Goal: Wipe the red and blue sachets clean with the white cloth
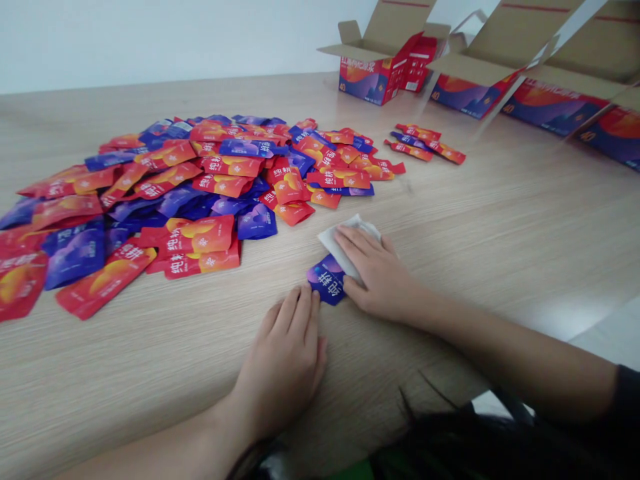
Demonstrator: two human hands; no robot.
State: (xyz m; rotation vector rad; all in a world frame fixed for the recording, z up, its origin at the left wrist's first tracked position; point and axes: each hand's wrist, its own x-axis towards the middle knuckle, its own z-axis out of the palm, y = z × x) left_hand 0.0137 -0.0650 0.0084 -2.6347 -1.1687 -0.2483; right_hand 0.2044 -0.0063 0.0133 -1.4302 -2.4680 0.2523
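Note:
A blue pouch [326, 279] with white lettering lies flat on the table, partly covered by a folded white cloth [341, 245]. My right hand [376, 275] grips the cloth, its fingers laid over it and pressing down across the pouch's upper right part. At the pouch's left corner, the fingertips of my left hand [285, 343] press its edge against the table. The left fingers are held together, and their tips hide that corner.
A large heap of red and blue pouches [215, 173] spreads over the table's left and middle. Several more pouches [425, 143] lie in a small group to the right of it. Open cardboard boxes [367, 79] with raised flaps line the back right, near a white wall [165, 40].

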